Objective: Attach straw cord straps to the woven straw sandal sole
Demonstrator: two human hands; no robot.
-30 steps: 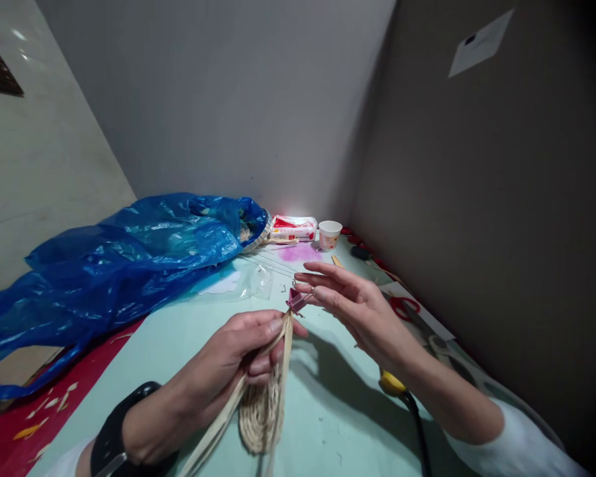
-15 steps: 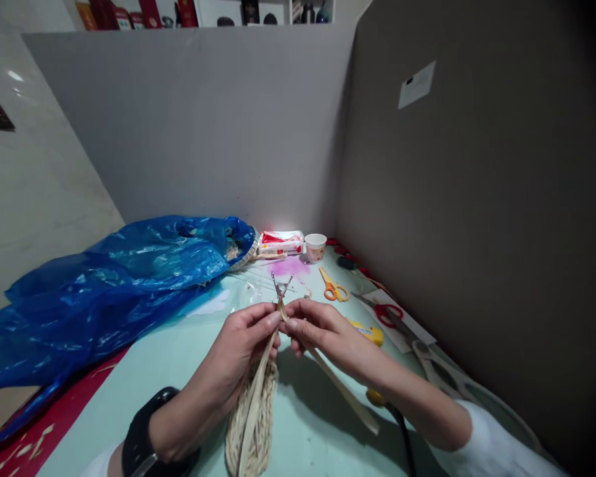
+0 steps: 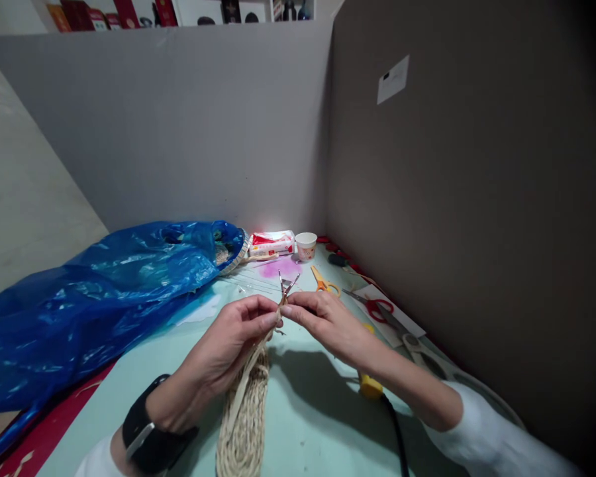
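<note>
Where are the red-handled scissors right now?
In the head view, the red-handled scissors lie right of centre on the table, partly over a white sheet, beyond the right hand and to the right of the orange scissors.

On the green tabletop [image 3: 322, 430], a blue plastic bag [image 3: 114, 291] was spread along the left edge. A red-and-white packet [image 3: 274, 244] and a paper cup [image 3: 306, 249] were set by the far edge; orange scissors [image 3: 320, 281] were laid nearby.
</note>
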